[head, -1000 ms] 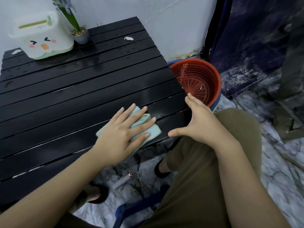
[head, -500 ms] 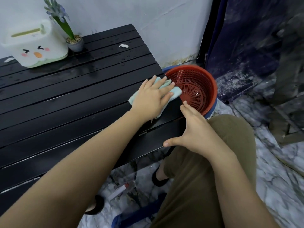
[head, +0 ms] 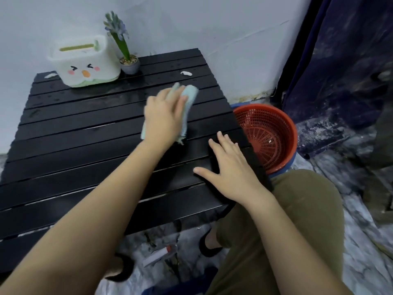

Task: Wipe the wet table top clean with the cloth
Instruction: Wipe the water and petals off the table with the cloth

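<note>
A black slatted table top (head: 74,145) fills the left and middle of the view, with water drops glinting on its far slats. My left hand (head: 163,116) lies flat on a pale blue-green cloth (head: 190,95) and presses it on the slats right of the table's middle; the cloth sticks out past the fingertips and below the palm. My right hand (head: 231,169) rests flat on the table's right edge, fingers spread, holding nothing.
A white tissue box (head: 85,62) with a drawn face and a small potted plant (head: 129,62) stand at the far left. White scraps (head: 186,73) lie on the back slats. A red basket (head: 265,137) sits on the floor right of the table. My knee is below.
My left hand has swept the cloth from the near right corner, along the right edge, then back and leftwards onto the far slats. My right hand now lies flat on the table's edge.
</note>
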Motion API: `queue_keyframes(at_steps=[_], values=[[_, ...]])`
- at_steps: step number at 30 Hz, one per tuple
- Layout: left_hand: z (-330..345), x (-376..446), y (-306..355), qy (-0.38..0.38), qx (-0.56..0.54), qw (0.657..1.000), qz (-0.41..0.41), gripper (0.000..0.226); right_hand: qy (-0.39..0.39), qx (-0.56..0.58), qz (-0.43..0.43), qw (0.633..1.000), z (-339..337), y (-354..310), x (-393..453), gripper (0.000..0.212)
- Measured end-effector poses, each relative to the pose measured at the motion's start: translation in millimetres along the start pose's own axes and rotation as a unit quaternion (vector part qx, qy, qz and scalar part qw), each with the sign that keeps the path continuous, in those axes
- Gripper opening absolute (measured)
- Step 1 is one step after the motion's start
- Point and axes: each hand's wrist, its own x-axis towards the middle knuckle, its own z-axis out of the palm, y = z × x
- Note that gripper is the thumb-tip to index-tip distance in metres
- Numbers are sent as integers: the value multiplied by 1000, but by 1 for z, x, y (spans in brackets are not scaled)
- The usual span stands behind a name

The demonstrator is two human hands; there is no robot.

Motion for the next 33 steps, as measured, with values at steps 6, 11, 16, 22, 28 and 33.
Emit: queue_keyframes(at_steps=[6,11,16,22,28,33], values=[[-82,-36,-116,-18,56,977,-206,66,-24,-18,-63,998,16,-41,46,83],[-71,-64,-138,-92,141,956,-241,72,-41,-45,-81,995,30,-62,80,80],[-42,-31,-118,-58,153,972,-167,58,-27,-70,-87,993,37,-58,85,79],[0,29,-72,-143,51,988,-18,56,-19,-78,-101,992,39,-53,83,78],[4,61,-56,-208,-131,969,15,45,-32,-32,-101,994,28,-43,84,74],[-41,47,-98,-7,-168,973,-160,39,-37,-18,-63,997,14,-35,89,72]])
